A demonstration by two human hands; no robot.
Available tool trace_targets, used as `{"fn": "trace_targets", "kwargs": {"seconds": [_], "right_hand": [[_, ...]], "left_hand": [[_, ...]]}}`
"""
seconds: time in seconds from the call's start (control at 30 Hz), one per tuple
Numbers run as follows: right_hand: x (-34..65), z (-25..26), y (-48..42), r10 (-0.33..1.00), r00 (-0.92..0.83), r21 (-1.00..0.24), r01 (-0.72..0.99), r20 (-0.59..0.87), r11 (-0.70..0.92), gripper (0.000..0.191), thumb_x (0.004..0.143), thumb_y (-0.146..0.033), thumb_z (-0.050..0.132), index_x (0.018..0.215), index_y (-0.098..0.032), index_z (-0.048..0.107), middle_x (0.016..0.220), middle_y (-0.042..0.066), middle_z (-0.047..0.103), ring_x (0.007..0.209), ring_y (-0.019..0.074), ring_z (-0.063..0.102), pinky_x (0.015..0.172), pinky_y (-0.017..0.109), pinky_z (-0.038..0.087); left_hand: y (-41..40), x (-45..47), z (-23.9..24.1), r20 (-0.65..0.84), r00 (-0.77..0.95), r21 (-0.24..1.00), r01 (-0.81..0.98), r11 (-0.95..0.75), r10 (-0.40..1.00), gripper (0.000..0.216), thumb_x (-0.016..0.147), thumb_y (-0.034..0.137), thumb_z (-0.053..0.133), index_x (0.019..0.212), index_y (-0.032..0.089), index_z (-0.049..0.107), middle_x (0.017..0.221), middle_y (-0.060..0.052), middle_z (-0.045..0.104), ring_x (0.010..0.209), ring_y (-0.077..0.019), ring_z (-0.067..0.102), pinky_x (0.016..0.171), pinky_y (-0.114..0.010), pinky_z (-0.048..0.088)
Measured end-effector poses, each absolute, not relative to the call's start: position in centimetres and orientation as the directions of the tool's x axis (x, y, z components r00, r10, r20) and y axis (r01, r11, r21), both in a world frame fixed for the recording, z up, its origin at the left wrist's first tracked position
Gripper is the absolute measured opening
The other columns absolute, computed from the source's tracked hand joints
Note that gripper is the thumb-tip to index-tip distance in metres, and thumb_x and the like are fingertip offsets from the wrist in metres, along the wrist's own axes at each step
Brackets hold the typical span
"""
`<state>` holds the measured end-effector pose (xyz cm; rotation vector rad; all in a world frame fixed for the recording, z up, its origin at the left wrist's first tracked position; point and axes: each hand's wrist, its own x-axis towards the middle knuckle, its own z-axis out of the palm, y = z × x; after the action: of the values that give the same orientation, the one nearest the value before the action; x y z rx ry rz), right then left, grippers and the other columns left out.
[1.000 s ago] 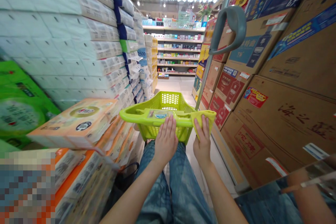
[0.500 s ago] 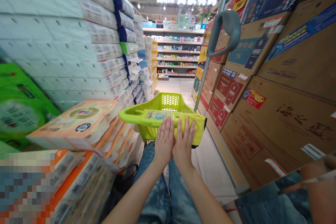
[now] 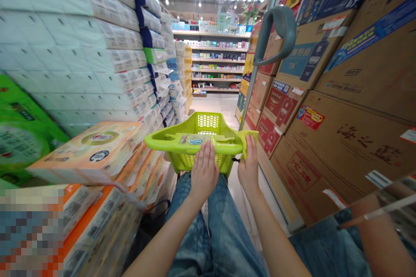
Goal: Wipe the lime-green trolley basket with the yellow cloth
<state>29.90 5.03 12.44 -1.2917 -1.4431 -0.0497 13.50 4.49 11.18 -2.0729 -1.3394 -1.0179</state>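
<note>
A lime-green plastic shopping basket (image 3: 182, 140) stands in the aisle in front of my knees. Its grey pull handle (image 3: 276, 37) rises on a metal pole at the right. My left hand (image 3: 204, 169) lies flat on the basket's near rim, fingers stretched out. My right hand (image 3: 248, 168) presses a yellow cloth (image 3: 247, 138) against the rim's right corner, fingers closed over the cloth.
Stacked tissue packs (image 3: 94, 60) wall the left side, with orange packs (image 3: 97, 151) lower down. Brown cardboard cartons (image 3: 351, 130) line the right. The tiled aisle floor (image 3: 214, 104) runs ahead to product shelves (image 3: 214, 65). A reflective surface (image 3: 373, 225) sits at the lower right.
My right hand slid with the cloth from the middle of the rim, beside my left hand, back out to the right corner. My left hand stayed put.
</note>
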Motion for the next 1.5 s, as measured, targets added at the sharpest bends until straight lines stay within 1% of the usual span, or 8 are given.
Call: {"fn": "trace_targets", "kwargs": {"seconds": [0.2, 0.47, 0.7, 0.77, 0.93, 1.17, 1.4, 1.5], "right_hand": [[24.4, 11.7, 3.1, 0.658, 0.147, -0.440, 0.845, 0.738, 0.305, 0.078, 0.090, -0.006, 0.034, 0.159, -0.019, -0.001, 0.166, 0.010, 0.013, 0.154, 0.0243, -0.003, 0.123, 0.059, 0.017], [24.5, 11.7, 2.2, 0.674, -0.106, -0.279, 0.855, 0.731, 0.437, 0.074, 0.090, -0.001, 0.031, 0.158, -0.024, 0.014, 0.160, 0.006, 0.033, 0.153, 0.0179, 0.017, 0.124, 0.051, 0.019], [31.8, 12.2, 4.6, 0.689, 0.232, -0.650, 0.620, 0.687, 0.439, 0.088, 0.072, 0.003, 0.034, 0.156, -0.022, 0.027, 0.160, 0.004, 0.034, 0.149, 0.0186, 0.030, 0.123, 0.047, 0.025], [31.2, 12.2, 4.5, 0.692, 0.266, -0.678, 0.598, 0.671, 0.427, 0.087, 0.073, 0.002, 0.035, 0.156, -0.022, 0.026, 0.160, 0.004, 0.035, 0.148, 0.0184, 0.030, 0.123, 0.046, 0.025], [25.6, 11.6, 2.2, 0.667, 0.105, -0.466, 0.793, 0.738, 0.391, 0.079, 0.085, -0.001, 0.031, 0.159, -0.024, 0.013, 0.164, 0.004, 0.024, 0.154, 0.0210, 0.006, 0.124, 0.056, 0.019], [24.8, 10.6, 1.7, 0.645, -0.108, -0.271, 0.846, 0.757, 0.460, 0.077, 0.090, 0.000, 0.029, 0.159, -0.026, 0.008, 0.160, 0.006, 0.035, 0.153, 0.0180, 0.015, 0.124, 0.053, 0.021], [30.8, 12.3, 4.8, 0.621, 0.239, -0.592, 0.665, 0.746, 0.456, 0.089, 0.071, 0.003, 0.033, 0.155, -0.023, 0.028, 0.159, 0.003, 0.036, 0.149, 0.0174, 0.028, 0.124, 0.047, 0.025], [29.4, 12.2, 4.6, 0.610, 0.287, -0.617, 0.652, 0.738, 0.440, 0.086, 0.073, 0.002, 0.033, 0.155, -0.023, 0.029, 0.160, 0.003, 0.034, 0.150, 0.0185, 0.026, 0.124, 0.049, 0.024]], "left_hand": [[4.8, 13.2, 10.7, 0.784, 0.250, 0.005, 0.913, -0.408, 0.569, 0.077, 0.090, 0.015, 0.045, 0.157, 0.004, 0.009, 0.159, -0.020, 0.030, 0.151, -0.0281, 0.019, 0.119, -0.046, 0.031], [5.0, 12.8, 10.7, 0.773, 0.288, -0.011, 0.897, -0.443, 0.566, 0.075, 0.091, 0.014, 0.044, 0.157, 0.007, 0.008, 0.160, -0.019, 0.029, 0.151, -0.0266, 0.020, 0.120, -0.045, 0.029], [4.4, 13.4, 11.2, 0.775, 0.266, 0.024, 0.894, -0.447, 0.574, 0.079, 0.089, 0.015, 0.045, 0.157, 0.006, 0.006, 0.160, -0.019, 0.028, 0.151, -0.0270, 0.019, 0.121, -0.045, 0.028], [4.4, 13.5, 11.3, 0.771, 0.256, 0.045, 0.891, -0.451, 0.583, 0.080, 0.089, 0.016, 0.046, 0.157, 0.007, 0.006, 0.160, -0.019, 0.027, 0.151, -0.0279, 0.019, 0.120, -0.045, 0.028], [4.4, 13.0, 11.3, 0.756, 0.275, 0.044, 0.884, -0.466, 0.594, 0.080, 0.088, 0.015, 0.046, 0.157, 0.007, 0.007, 0.161, -0.019, 0.026, 0.152, -0.0278, 0.018, 0.120, -0.046, 0.029], [4.4, 12.3, 11.4, 0.729, 0.320, 0.010, 0.879, -0.477, 0.605, 0.078, 0.090, 0.015, 0.045, 0.157, 0.007, 0.006, 0.161, -0.017, 0.025, 0.152, -0.0260, 0.016, 0.120, -0.044, 0.028], [4.1, 12.8, 11.7, 0.746, 0.298, 0.039, 0.873, -0.486, 0.596, 0.077, 0.089, 0.013, 0.041, 0.157, 0.008, 0.005, 0.162, -0.015, 0.025, 0.152, -0.0260, 0.018, 0.121, -0.044, 0.027], [4.0, 13.0, 11.6, 0.748, 0.276, 0.064, 0.876, -0.479, 0.604, 0.078, 0.089, 0.013, 0.042, 0.158, 0.008, 0.005, 0.162, -0.016, 0.024, 0.152, -0.0267, 0.018, 0.121, -0.045, 0.028]]}}
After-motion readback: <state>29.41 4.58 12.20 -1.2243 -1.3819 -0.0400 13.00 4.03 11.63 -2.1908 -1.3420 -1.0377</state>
